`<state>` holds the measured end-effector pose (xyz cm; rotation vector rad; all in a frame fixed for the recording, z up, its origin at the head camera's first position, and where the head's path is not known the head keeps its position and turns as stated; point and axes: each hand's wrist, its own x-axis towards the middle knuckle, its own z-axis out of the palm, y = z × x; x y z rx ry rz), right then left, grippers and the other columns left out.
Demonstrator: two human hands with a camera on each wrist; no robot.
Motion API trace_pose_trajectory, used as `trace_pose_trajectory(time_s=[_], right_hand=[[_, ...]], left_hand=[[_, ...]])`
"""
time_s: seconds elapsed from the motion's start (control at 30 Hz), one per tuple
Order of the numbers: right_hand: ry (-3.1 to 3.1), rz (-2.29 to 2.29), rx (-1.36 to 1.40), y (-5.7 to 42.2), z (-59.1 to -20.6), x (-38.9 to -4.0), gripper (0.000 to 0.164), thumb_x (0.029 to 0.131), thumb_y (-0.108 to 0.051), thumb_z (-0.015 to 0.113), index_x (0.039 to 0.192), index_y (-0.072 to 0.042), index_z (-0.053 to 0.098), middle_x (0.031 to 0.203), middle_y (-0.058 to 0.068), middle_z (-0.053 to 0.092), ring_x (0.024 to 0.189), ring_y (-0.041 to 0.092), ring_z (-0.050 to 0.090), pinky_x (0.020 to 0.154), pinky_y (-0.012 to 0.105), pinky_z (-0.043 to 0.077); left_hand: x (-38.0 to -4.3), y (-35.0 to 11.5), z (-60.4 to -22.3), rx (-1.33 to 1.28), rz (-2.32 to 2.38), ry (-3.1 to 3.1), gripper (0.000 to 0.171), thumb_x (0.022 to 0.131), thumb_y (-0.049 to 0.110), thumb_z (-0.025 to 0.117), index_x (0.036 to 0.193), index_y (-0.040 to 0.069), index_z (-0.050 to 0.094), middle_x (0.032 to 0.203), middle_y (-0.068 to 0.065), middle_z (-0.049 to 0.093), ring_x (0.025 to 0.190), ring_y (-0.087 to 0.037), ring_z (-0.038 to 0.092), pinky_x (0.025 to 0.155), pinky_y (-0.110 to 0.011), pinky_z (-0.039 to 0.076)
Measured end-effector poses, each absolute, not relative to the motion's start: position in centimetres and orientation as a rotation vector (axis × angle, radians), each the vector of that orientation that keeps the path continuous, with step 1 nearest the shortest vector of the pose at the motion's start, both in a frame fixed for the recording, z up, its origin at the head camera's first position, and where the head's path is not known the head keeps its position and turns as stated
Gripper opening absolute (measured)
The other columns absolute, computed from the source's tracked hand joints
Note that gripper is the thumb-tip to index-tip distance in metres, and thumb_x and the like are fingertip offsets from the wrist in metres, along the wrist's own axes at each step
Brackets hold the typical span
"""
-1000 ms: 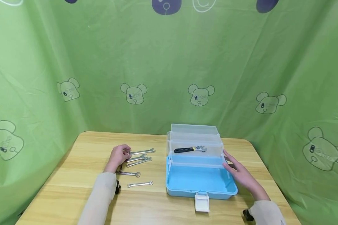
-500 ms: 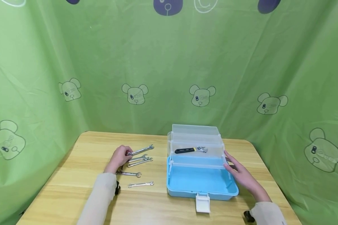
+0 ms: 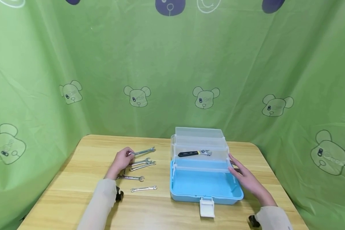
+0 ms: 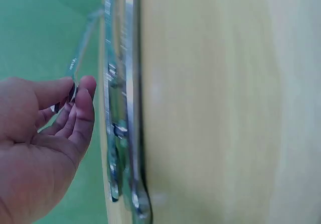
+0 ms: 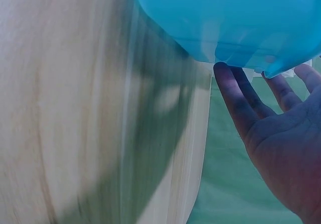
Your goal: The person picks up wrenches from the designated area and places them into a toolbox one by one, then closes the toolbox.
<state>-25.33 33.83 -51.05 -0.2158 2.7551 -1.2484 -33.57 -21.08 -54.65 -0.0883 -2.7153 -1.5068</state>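
Observation:
My left hand [image 3: 122, 161] pinches one end of a silver open-end wrench [image 3: 145, 151] between thumb and fingertips. In the left wrist view that held wrench [image 4: 79, 50] slants away from the fingers, apart from the wrenches on the table. Just below it in the head view lie two more wrenches close together, one of them this wrench [image 3: 142, 166]. Nearer the front are another wrench [image 3: 133, 178] and a small wrench [image 3: 143, 188]. My right hand [image 3: 248, 180] rests its extended fingers against the right side of a blue toolbox [image 3: 207, 198]; the right wrist view shows its fingertips at the blue wall.
The toolbox stands with its clear trays [image 3: 201, 140] raised. A black-handled adjustable wrench [image 3: 189, 153] lies in one tray. A white latch [image 3: 207, 208] hangs off the front. Green curtain [image 3: 172, 64] surrounds the wooden table [image 3: 161, 214].
The wrench in my left hand has turned, its free end moving away toward the table's back and clear of the others. My right hand has stayed at the toolbox.

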Motion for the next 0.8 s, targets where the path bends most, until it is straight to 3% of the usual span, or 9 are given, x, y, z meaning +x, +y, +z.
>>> trace_pose_trajectory(time_s=[0.13, 0.3, 0.6, 0.8], right_hand=[[2.751, -1.259, -0.209, 33.9, -51.1, -25.4, 0.07, 0.11, -0.049, 0.042, 0.167, -0.029, 0.007, 0.167, 0.031, 0.021, 0.145, 0.061, 0.03, 0.114, 0.076, 0.029], [2.75, -1.263, -0.201, 34.0, -51.3, -25.5, 0.07, 0.11, -0.051, 0.041, 0.167, -0.031, 0.007, 0.168, 0.03, 0.02, 0.145, 0.061, 0.03, 0.114, 0.076, 0.029], [2.749, -1.255, -0.193, 33.9, -51.3, -25.5, 0.07, 0.11, -0.053, 0.04, 0.167, -0.031, 0.006, 0.168, 0.03, 0.018, 0.146, 0.061, 0.029, 0.115, 0.076, 0.027], [2.742, -1.271, -0.2, 34.0, -51.3, -25.6, 0.07, 0.11, -0.052, 0.041, 0.167, -0.031, 0.006, 0.169, 0.029, 0.018, 0.146, 0.061, 0.028, 0.116, 0.076, 0.026]], left_hand=[[-33.3, -20.9, -54.3, -0.031, -1.785, -2.579, 0.021, 0.102, 0.004, 0.062, 0.121, -0.006, 0.06, 0.103, -0.029, 0.072, 0.094, -0.038, 0.073, 0.086, -0.039, 0.062], [-33.0, -20.8, -53.9, 0.002, -1.985, -2.494, 0.037, 0.101, 0.003, 0.063, 0.135, -0.009, 0.053, 0.116, -0.032, 0.069, 0.106, -0.041, 0.073, 0.101, -0.045, 0.058], [-32.5, -20.6, -53.8, 0.032, -2.125, -2.407, 0.044, 0.1, 0.001, 0.064, 0.14, -0.009, 0.048, 0.125, -0.035, 0.065, 0.111, -0.041, 0.071, 0.11, -0.054, 0.051], [-32.5, -20.7, -53.9, 0.058, -2.185, -2.338, 0.045, 0.1, 0.001, 0.064, 0.141, -0.009, 0.048, 0.124, -0.033, 0.066, 0.111, -0.038, 0.072, 0.11, -0.052, 0.051]])
